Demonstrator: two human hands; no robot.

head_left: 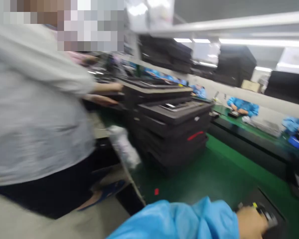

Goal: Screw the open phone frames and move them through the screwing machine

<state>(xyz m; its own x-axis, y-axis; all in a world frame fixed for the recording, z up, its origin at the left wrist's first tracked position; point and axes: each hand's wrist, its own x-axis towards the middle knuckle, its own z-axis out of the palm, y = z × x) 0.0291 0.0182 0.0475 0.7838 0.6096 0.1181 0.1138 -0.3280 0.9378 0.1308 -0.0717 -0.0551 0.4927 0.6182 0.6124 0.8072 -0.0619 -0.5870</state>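
The whole view is smeared by motion. My left hand (250, 221) shows at the bottom right, at the end of a light blue sleeve (179, 220). Its fingers are closed on a small dark part with a yellow mark (262, 212); I cannot make out what the part is. The hand rests over a dark tray (276, 202) on the green table surface (214, 176). My right hand is out of sight.
A tall stack of black foam trays (169, 129) stands mid-table. A person in a grey shirt (35, 109) stands close on the left, arms reaching toward the stack. Workers in blue coats (244, 107) sit along a bench at the far right. A white bottle-like object (124, 146) is beside the stack.
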